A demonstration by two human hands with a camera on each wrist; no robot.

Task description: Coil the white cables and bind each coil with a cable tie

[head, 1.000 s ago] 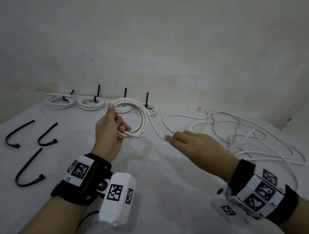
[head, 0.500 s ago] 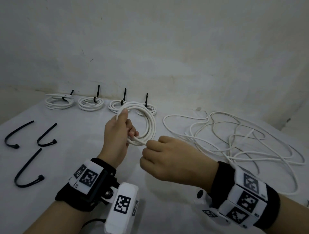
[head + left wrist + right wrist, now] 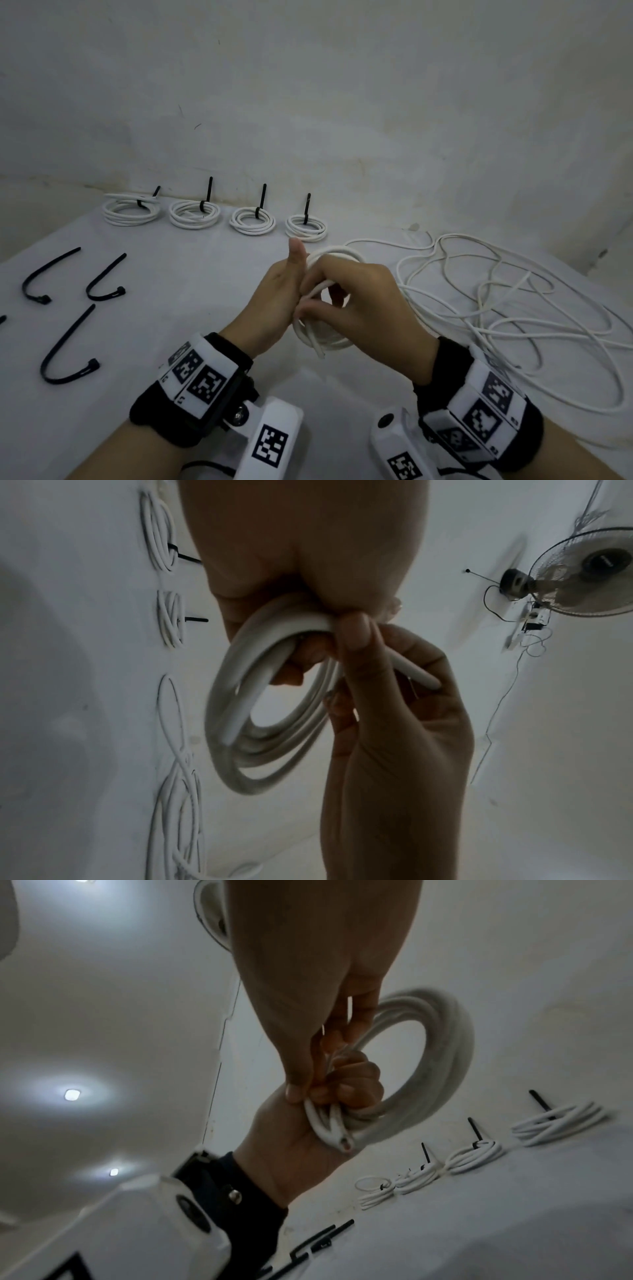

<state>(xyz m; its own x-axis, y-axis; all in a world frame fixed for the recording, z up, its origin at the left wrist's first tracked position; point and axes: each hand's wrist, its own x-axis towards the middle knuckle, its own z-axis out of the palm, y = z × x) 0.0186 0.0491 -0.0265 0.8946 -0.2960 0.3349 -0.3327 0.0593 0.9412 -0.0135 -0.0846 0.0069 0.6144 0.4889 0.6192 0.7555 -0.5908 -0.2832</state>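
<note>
The white cable coil [image 3: 320, 337] is held in the air above the white table [image 3: 178, 294], between both hands, as a bundle of several round loops. One cut end [image 3: 344, 1143] sticks out by the left palm and shows the cores inside the sheath. The left hand [image 3: 270, 305] grips one side of the coil, fingers curled through the loops and thumb pointing up. The right hand [image 3: 363, 308] pinches the same side, its thumb and fingers closed around the strands just beside the left fingers, covering much of the coil from above.

To the right, loose white cables [image 3: 507, 308] lie tangled on the table. Along the far edge by the wall [image 3: 308, 102] sit four bound coils [image 3: 252, 220] in a row, each with a black tie tail standing up. Three unused black cable ties [image 3: 66, 349] lie curved at the left. A wall fan [image 3: 582, 572] appears in the left wrist view.
</note>
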